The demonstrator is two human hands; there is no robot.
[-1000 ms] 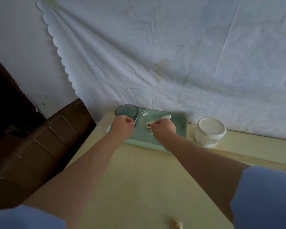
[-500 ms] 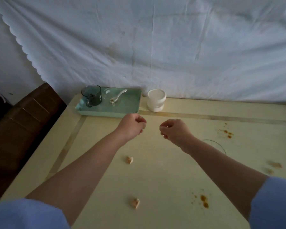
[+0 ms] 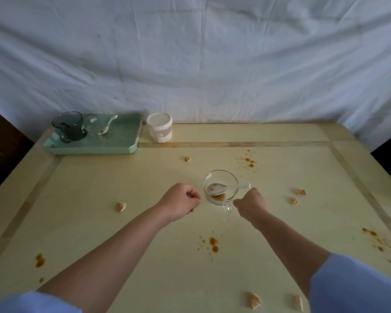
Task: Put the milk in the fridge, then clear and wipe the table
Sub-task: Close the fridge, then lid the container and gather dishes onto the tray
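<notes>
- Glass cup (image 3: 221,177) mid table (image 3: 122,245) w/ white spoon (image 3: 226,188) + brown crumb (image 3: 218,196) inside
- Green tray (image 3: 88,151) back left: dark mug (image 3: 69,126), clear cup (image 3: 97,125)
- left hand (image 3: 178,205) fisted, empty; right hand (image 3: 251,205) curled by cup handle, can't tell if gripping

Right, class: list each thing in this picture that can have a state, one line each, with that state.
White jar: upright, lid on.
Clear glass cup: upright, holding a spoon and a food scrap.
Dark glass cup: upright on the tray.
Table: stained, crumbs scattered, not yet wiped.
Left hand: fingers curled, holding nothing.
Right hand: curled beside the cup's handle; grip unclear.
</notes>
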